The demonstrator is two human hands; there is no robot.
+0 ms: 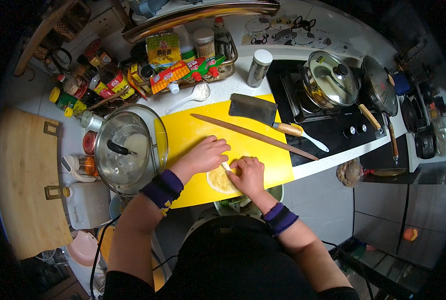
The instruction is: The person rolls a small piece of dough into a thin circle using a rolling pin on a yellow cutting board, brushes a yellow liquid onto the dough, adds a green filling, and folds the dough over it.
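A thin round of dough [219, 180], its face coated with something yellowish and oily, lies near the front edge of a yellow cutting mat [193, 131]. Its far edge is folded into a narrow pale roll. My left hand [209, 152] pinches the upper left end of that roll. On the other side, the fingers and thumb of my right hand [249, 173] hold the roll's lower end. My fingers hide part of the dough. Beyond my hands a tapered wooden rolling pin [253, 135] lies slantwise, with a cleaver [254, 108] behind it.
A glass lid [131, 168] covers a vessel holding pale dough at left. Behind the mat lie a white spoon of powder [200, 92] and a rack [230, 69] of seasonings. A white-tipped utensil [314, 139] rests by the cleaver handle. A lidded pot [331, 80] stands on the stove.
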